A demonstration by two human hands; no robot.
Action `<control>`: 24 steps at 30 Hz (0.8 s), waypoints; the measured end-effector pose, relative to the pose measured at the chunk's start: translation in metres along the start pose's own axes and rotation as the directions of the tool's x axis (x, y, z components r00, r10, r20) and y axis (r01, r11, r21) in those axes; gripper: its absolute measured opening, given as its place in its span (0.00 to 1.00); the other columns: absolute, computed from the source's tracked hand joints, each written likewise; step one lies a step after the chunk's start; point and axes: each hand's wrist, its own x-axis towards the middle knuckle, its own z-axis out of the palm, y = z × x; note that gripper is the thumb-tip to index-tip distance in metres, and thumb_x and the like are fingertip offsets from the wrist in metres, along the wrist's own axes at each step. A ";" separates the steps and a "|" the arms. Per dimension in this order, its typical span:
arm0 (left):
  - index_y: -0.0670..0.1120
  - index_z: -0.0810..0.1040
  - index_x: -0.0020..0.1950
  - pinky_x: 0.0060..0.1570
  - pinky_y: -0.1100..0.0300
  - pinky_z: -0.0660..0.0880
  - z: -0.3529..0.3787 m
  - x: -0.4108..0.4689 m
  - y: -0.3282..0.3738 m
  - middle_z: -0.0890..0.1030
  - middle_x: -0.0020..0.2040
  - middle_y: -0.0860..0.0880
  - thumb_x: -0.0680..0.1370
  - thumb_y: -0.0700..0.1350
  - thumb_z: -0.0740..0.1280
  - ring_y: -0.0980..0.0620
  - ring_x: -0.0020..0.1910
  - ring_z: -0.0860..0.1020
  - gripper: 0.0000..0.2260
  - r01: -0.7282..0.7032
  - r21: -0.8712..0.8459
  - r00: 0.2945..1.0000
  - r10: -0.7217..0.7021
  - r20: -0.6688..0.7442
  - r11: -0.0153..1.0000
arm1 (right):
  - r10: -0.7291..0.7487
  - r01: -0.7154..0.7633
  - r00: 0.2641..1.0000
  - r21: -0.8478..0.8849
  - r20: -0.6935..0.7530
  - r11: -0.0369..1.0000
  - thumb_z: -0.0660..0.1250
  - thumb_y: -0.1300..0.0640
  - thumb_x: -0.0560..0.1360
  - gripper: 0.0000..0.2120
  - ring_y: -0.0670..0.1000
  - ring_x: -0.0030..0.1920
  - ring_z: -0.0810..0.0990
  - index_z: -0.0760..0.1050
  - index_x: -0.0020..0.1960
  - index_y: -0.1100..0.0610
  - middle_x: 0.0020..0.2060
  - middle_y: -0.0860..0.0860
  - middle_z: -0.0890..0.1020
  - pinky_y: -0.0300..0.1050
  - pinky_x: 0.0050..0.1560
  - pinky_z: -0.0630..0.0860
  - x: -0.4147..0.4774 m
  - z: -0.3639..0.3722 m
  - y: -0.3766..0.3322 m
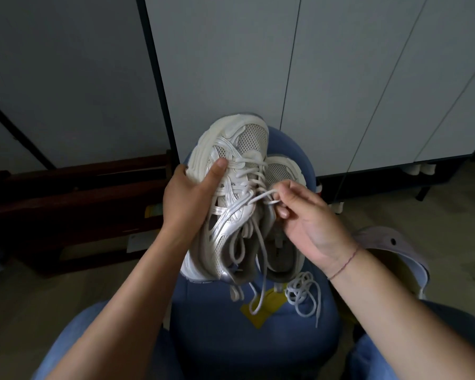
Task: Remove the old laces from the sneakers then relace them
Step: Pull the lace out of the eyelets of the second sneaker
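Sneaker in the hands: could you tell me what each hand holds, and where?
Left hand grips the sneaker by its outer side; right hand pinches a loop of its lace near the upper eyelets.

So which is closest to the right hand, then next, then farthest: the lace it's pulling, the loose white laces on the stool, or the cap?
1. Old lace: pinched in the right hand.
2. Cap: just right of the wrist.
3. Loose white laces: below, on the blue stool.
Cap and loose laces are nearly too close to call.

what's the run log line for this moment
phase: unlacing | left hand: gripping white sneaker | right hand: pinching old lace loop | spare white laces: on blue stool
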 end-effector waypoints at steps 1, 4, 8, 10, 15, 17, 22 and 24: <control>0.48 0.77 0.61 0.49 0.61 0.75 -0.001 0.000 0.000 0.82 0.53 0.55 0.70 0.66 0.71 0.56 0.51 0.81 0.28 -0.010 0.017 1.000 0.010 -0.003 1.000 | 0.043 -0.042 0.999 0.037 -0.022 0.998 0.64 0.59 0.73 0.05 0.43 0.31 0.66 0.75 0.39 0.58 0.31 0.46 0.74 0.33 0.36 0.65 0.001 -0.001 0.001; 0.48 0.76 0.62 0.49 0.58 0.75 -0.001 -0.001 -0.001 0.82 0.54 0.54 0.69 0.68 0.70 0.54 0.52 0.80 0.31 -0.046 0.102 0.999 0.047 -0.006 0.994 | -0.016 0.012 1.000 -0.449 -0.006 0.894 0.64 0.49 0.75 0.16 0.46 0.32 0.66 0.71 0.38 0.61 0.32 0.51 0.70 0.36 0.34 0.65 0.000 -0.006 0.003; 0.46 0.74 0.62 0.52 0.50 0.78 0.002 -0.002 -0.005 0.82 0.55 0.50 0.68 0.71 0.68 0.48 0.53 0.80 0.34 -0.093 0.221 0.995 0.098 -0.013 0.971 | -0.212 0.229 0.964 -0.905 0.161 0.359 0.64 0.33 0.70 0.26 0.46 0.31 0.70 0.71 0.35 0.57 0.29 0.48 0.71 0.40 0.34 0.68 -0.002 -0.004 0.011; 0.45 0.74 0.60 0.50 0.49 0.78 0.004 -0.002 -0.006 0.82 0.54 0.49 0.68 0.72 0.68 0.47 0.52 0.81 0.35 -0.114 0.258 0.993 0.120 -0.009 0.959 | -0.310 0.312 0.923 -0.914 0.227 0.260 0.65 0.35 0.70 0.21 0.45 0.31 0.69 0.68 0.33 0.53 0.30 0.45 0.69 0.38 0.33 0.66 -0.001 -0.002 0.014; 0.48 0.75 0.62 0.51 0.55 0.76 0.004 0.000 -0.005 0.82 0.55 0.52 0.68 0.72 0.68 0.50 0.54 0.80 0.34 -0.076 0.189 0.997 0.077 0.000 0.979 | -0.325 0.326 0.930 -0.799 0.175 0.505 0.67 0.47 0.74 0.15 0.45 0.33 0.68 0.68 0.32 0.52 0.29 0.47 0.69 0.38 0.36 0.66 0.005 -0.007 0.009; 0.48 0.76 0.63 0.45 0.63 0.73 0.003 0.001 -0.003 0.81 0.53 0.55 0.70 0.68 0.69 0.54 0.52 0.79 0.30 -0.041 0.128 0.999 0.041 0.000 0.991 | -0.304 0.250 0.952 -0.632 0.024 0.733 0.67 0.51 0.73 0.15 0.44 0.32 0.65 0.69 0.32 0.55 0.29 0.51 0.67 0.38 0.35 0.65 0.008 -0.011 0.003; 0.49 0.76 0.63 0.42 0.65 0.70 0.002 0.000 -0.003 0.81 0.53 0.56 0.71 0.67 0.69 0.55 0.52 0.79 0.29 -0.046 0.097 0.999 0.046 0.000 0.994 | -0.203 0.121 0.979 -0.698 -0.036 0.706 0.65 0.55 0.77 0.12 0.45 0.34 0.68 0.71 0.36 0.57 0.31 0.51 0.70 0.39 0.38 0.66 0.011 -0.024 -0.001; 0.49 0.75 0.64 0.47 0.60 0.71 0.004 0.000 -0.006 0.81 0.55 0.55 0.70 0.68 0.69 0.54 0.54 0.79 0.30 -0.065 0.132 0.998 0.066 0.002 0.989 | -0.206 0.158 0.977 -0.826 0.052 0.541 0.62 0.56 0.78 0.09 0.44 0.40 0.74 0.73 0.39 0.54 0.37 0.48 0.75 0.37 0.44 0.69 0.009 -0.022 0.000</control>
